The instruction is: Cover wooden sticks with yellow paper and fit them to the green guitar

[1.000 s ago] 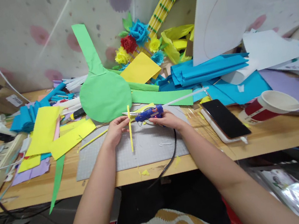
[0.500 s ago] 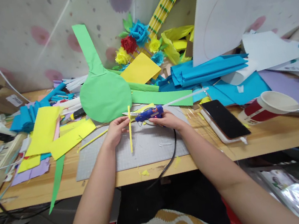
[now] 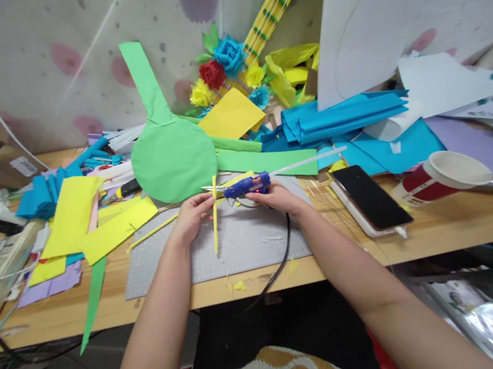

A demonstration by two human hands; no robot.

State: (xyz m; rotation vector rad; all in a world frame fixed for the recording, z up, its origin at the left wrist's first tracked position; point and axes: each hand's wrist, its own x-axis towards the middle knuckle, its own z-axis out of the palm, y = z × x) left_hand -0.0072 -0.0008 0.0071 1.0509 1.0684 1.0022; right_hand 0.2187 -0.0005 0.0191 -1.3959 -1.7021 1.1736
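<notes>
Between the fingers of my left hand (image 3: 195, 213) is a thin yellow paper strip (image 3: 216, 227), held nearly upright. My right hand (image 3: 274, 195) is closed around a blue hot glue gun (image 3: 247, 187), whose nozzle end points left at the strip. A clear glue stick (image 3: 308, 160) sticks out of the gun's back end. Whether the nozzle touches the strip I cannot tell. Both hands are over a grey cutting mat (image 3: 249, 256). A second yellow strip (image 3: 153, 231) lies left of my left hand. Just beyond the hands is a green paper circle (image 3: 173, 159) with a long tab.
A phone (image 3: 369, 195) on a white block and a paper cup (image 3: 443, 173) stand at right. Yellow sheets (image 3: 121, 229) lie at left beside a power strip (image 3: 5, 269). Folded blue paper (image 3: 343, 115) and paper flowers (image 3: 229, 55) are behind. The gun's black cord (image 3: 283, 263) crosses the table edge.
Almost nothing differs. The glue gun and the yellow strip have shifted very slightly; both hands keep their hold.
</notes>
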